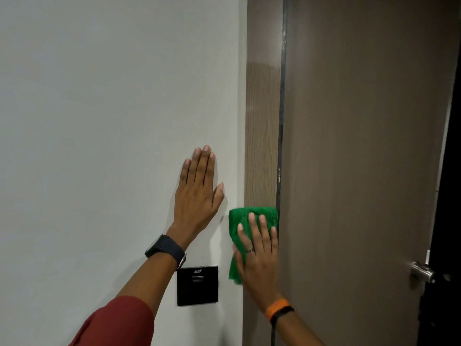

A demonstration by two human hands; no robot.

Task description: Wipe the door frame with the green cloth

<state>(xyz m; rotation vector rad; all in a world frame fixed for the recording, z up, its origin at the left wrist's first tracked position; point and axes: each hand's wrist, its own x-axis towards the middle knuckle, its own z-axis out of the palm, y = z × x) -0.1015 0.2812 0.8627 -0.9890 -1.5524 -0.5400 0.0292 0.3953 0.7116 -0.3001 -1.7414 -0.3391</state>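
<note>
My right hand (258,248) presses the green cloth (252,218) flat on the door frame (262,121); left hand (197,193) flat, released, beside it. Cloth judged soft, light: palm pressure suffices.

Left hand (197,196) flat on wall (99,121), left of door frame (262,121); cloth (249,216) on door frame under right hand (259,255); wall panel (197,285) below left hand; door (361,146) right of door frame, handle (421,272) at its right edge

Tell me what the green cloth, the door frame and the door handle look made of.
Green cloth: probably microfibre, matt, with a fine ribbed pile.
Door frame: wood or wood-look laminate, brown with visible grain and a slight sheen; I cannot tell which.
Door handle: metal, silver with a brushed look, catching the light.
</note>
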